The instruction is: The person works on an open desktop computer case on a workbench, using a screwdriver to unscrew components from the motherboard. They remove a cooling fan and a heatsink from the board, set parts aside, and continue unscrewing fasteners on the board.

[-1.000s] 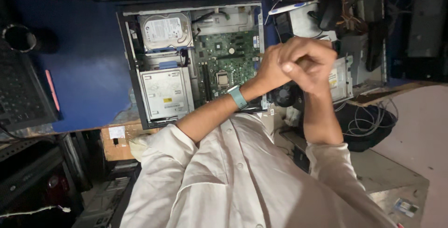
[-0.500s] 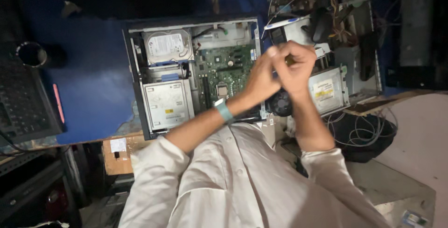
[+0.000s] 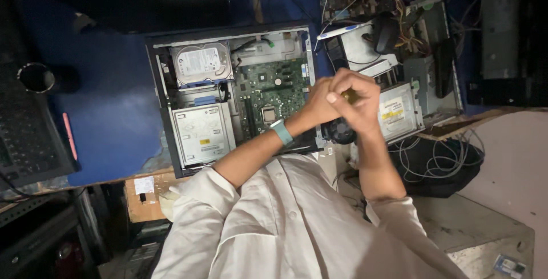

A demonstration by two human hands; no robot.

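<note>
1. Both hands meet just right of the open computer case (image 3: 171, 113). The left hand (image 3: 319, 103) and right hand (image 3: 357, 99) are clasped tight together around a small yellowish object (image 3: 349, 95), which peeks out between the fingers. What it is, I cannot tell; most of it is hidden by the grip.
2. The two-handed clasp looks like a way to brace or twist something small, judging by how closely the fingers wrap it.
3. A teal wristband (image 3: 282, 132) sits on the left wrist, which crosses over the case's lower right corner.
4. Left of the hands, the case lies flat on the blue desk (image 3: 108, 102) with its side panel off, presumably so its inside can be reached from above. It holds a hard drive (image 3: 202, 63) in the far bay, a silver optical drive (image 3: 201, 133) nearer the person, and a green motherboard (image 3: 273, 93) just beside the hands.
5. Right of the hands a second, stripped chassis (image 3: 434, 45) holds another drive (image 3: 397, 112) and loose coloured wires (image 3: 399, 11).
6. Just below the hands a black round fan (image 3: 341, 132) shows.
</note>
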